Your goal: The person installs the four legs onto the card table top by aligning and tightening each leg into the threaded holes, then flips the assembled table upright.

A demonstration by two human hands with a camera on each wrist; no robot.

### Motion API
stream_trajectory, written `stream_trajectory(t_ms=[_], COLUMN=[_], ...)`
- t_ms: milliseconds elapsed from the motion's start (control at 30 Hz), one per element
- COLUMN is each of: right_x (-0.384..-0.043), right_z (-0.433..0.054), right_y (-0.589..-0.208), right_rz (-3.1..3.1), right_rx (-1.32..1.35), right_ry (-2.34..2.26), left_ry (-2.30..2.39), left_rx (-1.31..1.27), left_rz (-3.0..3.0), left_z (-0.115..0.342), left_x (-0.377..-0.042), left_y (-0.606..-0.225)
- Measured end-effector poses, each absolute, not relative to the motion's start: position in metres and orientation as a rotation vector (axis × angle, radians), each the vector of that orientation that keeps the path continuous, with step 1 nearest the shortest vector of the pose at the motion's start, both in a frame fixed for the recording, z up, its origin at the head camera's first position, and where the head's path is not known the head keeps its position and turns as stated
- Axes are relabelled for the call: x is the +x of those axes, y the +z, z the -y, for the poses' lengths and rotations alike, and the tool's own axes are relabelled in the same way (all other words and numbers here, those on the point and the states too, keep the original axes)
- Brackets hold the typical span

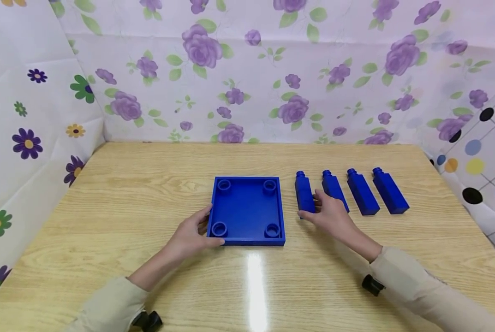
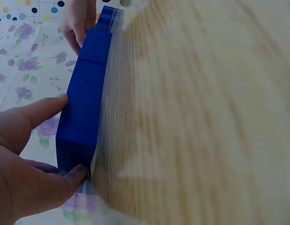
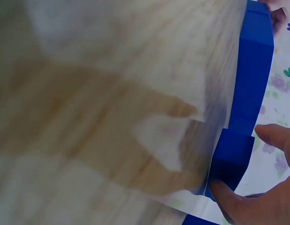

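A blue square tabletop lies underside up, with a raised rim and a round socket in each corner. My left hand grips its near left corner, thumb along the front edge and fingers at the left side. To the right of the panel, a blue table leg lies with its threaded end pointing away. My right hand pinches this leg near its thick end between thumb and fingers. In the right wrist view, the thumb and a finger sit on opposite sides of the leg.
Three more blue legs lie in a row to the right: one partly behind my right hand, then a second and a third. The wooden table ends at a flowered cloth backdrop. Patterned cloths also hang at both sides.
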State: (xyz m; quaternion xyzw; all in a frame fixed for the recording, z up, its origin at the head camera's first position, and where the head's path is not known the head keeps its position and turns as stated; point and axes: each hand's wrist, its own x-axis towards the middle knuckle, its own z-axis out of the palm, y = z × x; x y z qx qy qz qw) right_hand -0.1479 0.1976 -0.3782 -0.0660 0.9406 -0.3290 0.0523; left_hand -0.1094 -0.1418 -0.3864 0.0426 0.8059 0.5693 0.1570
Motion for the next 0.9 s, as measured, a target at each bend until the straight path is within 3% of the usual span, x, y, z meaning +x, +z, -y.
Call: stream_trajectory(t_ms=[500, 900], right_x=[-0.157, -0.166], right_z=[-0.189, -0.196], right_y=[-0.375, -0.351], right_rz=[-2.926, -2.922], right_rx=[-0.213, -0.157], right_ry=[-0.774, -0.974], left_ry=[1.691, 1.821], left_rx=[0.063, -0.043], left_rz=[-2.322, -2.221], left_z=[0.136, 0.131], left_x=[-0.105, -0.105], left_y=[-0.391, -0.393])
